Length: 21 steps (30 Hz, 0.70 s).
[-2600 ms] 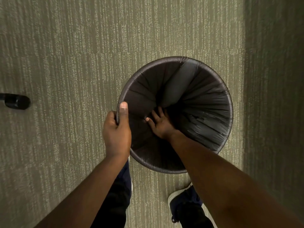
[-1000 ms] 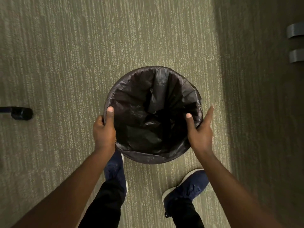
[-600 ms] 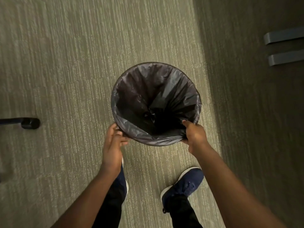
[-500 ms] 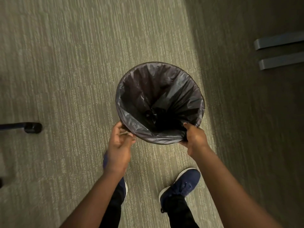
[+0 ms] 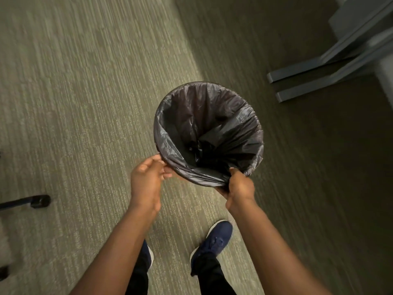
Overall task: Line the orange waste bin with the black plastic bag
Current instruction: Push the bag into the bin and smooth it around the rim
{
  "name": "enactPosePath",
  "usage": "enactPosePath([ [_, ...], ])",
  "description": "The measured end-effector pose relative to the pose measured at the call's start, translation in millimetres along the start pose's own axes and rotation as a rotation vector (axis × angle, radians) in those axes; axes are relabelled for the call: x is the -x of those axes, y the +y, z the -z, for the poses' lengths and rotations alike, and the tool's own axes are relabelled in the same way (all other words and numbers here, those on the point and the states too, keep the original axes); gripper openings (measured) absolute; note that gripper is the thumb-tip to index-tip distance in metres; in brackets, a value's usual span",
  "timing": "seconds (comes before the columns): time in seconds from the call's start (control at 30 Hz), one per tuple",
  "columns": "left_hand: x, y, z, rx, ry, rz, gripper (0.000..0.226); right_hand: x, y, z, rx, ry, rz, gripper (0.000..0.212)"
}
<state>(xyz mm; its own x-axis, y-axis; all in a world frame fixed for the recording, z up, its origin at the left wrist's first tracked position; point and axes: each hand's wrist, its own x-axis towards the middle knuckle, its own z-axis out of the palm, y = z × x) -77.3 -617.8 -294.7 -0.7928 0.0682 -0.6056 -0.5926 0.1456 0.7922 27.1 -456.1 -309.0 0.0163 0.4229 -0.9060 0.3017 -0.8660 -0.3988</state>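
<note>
carpet [image 5: 85, 103] floor; one black bag [image 5: 204, 128] lining bin; right hand [image 5: 239, 186] fingers pinching rim fold, left hand [image 5: 146, 177] fingers loose beside.

right hand [image 5: 239, 185] out of bag [image 5: 209, 133], now pinching rim

Hidden and cropped regions. The black plastic bag [image 5: 209, 124] covers the waste bin entirely, so I see none of its orange wall. Under the right hand [image 5: 239, 186], the grip closes on gathered film; its fingertips are tucked from my view. At the left hand [image 5: 146, 177], motion blur keeps me from telling whether its grip holds the rim. Far left of that grip, a black chair foot [image 5: 39, 201] runs off the frame edge.
</note>
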Motion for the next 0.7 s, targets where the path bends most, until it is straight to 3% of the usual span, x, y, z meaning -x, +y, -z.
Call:
enactPosePath([
  [0.13,24,24,-35,0.272,-0.094,0.350,0.008,2,-26,27,-0.040,0.066,0.060,0.033],
  [0.27,32,26,-76,0.339,-0.174,0.505,0.037,-11,-46,49,-0.056,0.091,0.083,0.034],
  [0.4,26,14,-111,0.410,-0.227,0.576,0.054,-33,-58,58,-0.063,0.153,0.080,0.038],
  [0.5,13,7,-138,0.339,-0.254,0.580,0.057,-56,-66,59,-0.072,0.205,0.082,0.040],
  [0.7,-11,-12,-184,0.261,-0.314,0.609,0.027,-98,-81,49,-0.108,0.303,0.090,0.042],
])
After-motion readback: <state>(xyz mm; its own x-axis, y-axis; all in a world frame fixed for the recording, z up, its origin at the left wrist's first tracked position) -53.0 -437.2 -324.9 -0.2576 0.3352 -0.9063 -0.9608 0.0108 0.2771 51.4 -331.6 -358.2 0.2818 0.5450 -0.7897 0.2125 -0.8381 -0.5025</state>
